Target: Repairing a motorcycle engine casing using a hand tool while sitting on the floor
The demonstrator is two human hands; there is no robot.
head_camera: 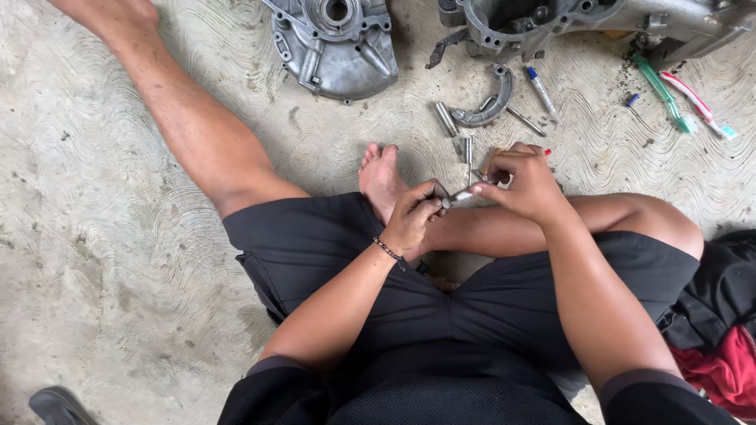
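I sit on a concrete floor with one leg folded under me. A small metal rod-like part (463,197) is held between both hands above my shin. My left hand (413,216), with a beaded bracelet at the wrist, pinches its near end. The far end sits in the curled fingers of my right hand (526,181). Most of the part is hidden by the fingers.
A grey engine cover (335,47) and a larger engine case (551,20) lie ahead. Between them and my foot lie a curved metal shoe (488,106), pins and bolts (446,118), a pen (541,88) and two toothbrushes (683,98). Dark and red cloth (724,330) is at right.
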